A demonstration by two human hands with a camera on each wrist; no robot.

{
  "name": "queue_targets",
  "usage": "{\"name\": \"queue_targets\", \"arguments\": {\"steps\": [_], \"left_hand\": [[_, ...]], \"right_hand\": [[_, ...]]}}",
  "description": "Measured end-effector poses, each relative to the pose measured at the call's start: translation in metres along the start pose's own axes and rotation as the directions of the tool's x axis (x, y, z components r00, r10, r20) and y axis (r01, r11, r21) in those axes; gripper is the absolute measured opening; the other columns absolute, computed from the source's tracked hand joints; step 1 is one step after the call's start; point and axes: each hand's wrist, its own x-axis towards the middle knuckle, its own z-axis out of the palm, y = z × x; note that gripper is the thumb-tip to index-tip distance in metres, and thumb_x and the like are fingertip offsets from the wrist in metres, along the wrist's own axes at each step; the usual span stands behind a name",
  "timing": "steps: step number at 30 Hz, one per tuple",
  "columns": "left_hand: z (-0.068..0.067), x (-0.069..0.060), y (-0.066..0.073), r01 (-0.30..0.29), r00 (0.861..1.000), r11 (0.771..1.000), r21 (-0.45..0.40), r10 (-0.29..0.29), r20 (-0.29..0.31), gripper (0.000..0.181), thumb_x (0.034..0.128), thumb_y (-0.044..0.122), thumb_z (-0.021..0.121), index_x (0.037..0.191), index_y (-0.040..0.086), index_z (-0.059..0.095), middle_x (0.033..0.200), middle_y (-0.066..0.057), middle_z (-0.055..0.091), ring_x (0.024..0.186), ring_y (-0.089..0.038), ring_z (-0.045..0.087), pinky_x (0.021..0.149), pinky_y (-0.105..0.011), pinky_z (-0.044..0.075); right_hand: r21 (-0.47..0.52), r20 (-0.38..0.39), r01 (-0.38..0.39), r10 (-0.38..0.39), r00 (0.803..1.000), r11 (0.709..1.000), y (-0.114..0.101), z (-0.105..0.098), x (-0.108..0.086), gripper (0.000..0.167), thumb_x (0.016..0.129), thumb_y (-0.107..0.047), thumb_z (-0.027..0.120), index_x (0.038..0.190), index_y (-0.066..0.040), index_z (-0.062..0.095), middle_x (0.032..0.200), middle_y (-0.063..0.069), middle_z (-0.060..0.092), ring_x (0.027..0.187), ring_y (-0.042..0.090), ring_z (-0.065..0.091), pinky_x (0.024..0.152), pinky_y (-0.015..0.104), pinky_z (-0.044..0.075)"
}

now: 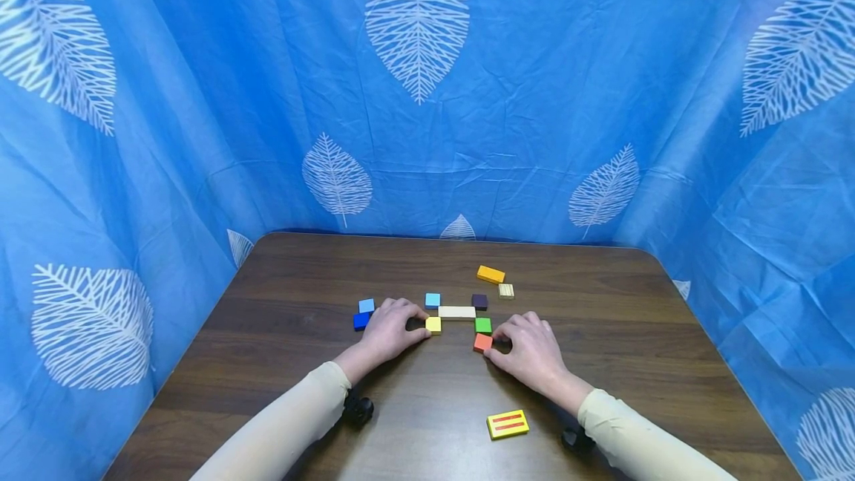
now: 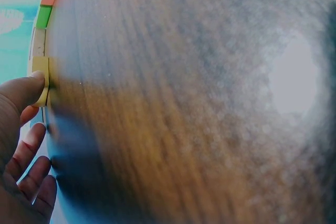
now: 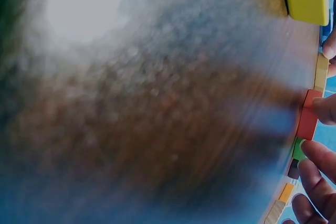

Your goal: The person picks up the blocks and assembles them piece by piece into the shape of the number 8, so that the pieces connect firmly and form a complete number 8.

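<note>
My left hand (image 1: pixel 390 329) pinches a small yellow block (image 1: pixel 434 326) between thumb and index finger, at the near left end of a cream-coloured bar (image 1: pixel 457 312). In the left wrist view the thumb lies on the yellow block's (image 2: pixel 40 64) near side. My right hand (image 1: pixel 532 347) holds a red-orange block (image 1: pixel 482 344) by thumb and index finger, just in front of a green block (image 1: pixel 483 326). The thumb presses the red-orange block (image 3: pixel 307 121) in the right wrist view. Beyond the bar's two ends lie a light blue block (image 1: pixel 433 300) and a dark purple block (image 1: pixel 479 301).
Beside the left hand are a pale blue block (image 1: pixel 367 306) and a dark blue block (image 1: pixel 361 321). An orange block (image 1: pixel 490 274) and a striped block (image 1: pixel 506 291) lie farther back. A yellow block with red stripes (image 1: pixel 508 424) lies nearer on the wooden table (image 1: pixel 300 280).
</note>
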Motion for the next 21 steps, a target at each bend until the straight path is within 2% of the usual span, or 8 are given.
{"name": "queue_targets", "arguments": {"steps": [12, 21], "left_hand": [[-0.0002, 0.0004, 0.0003, 0.004, 1.0, 1.0, -0.005, -0.004, 0.002, 0.031, 0.0912, 0.042, 0.077, 0.114, 0.021, 0.076, 0.116, 0.0, 0.067, 0.116, -0.027, 0.055, 0.1, -0.049, 0.044], [0.0011, 0.0007, -0.0007, 0.008, 1.0, 1.0, -0.009, -0.008, 0.009, 0.031, 0.0913, 0.042, 0.077, 0.114, 0.021, 0.076, 0.116, 0.0, 0.067, 0.117, -0.027, 0.054, 0.1, -0.049, 0.044]], "right_hand": [[0.01, 0.023, -0.012, 0.012, 1.0, 1.0, 0.0008, -0.001, 0.0003, 0.029, 0.079, -0.045, 0.085, 0.093, -0.02, 0.077, 0.089, -0.008, 0.064, 0.092, 0.019, 0.051, 0.081, 0.041, 0.04], [0.014, 0.007, -0.008, 0.008, 1.0, 1.0, 0.0002, -0.0013, -0.0002, 0.03, 0.078, -0.045, 0.085, 0.094, -0.02, 0.077, 0.089, -0.008, 0.064, 0.092, 0.019, 0.051, 0.081, 0.04, 0.041]]}}
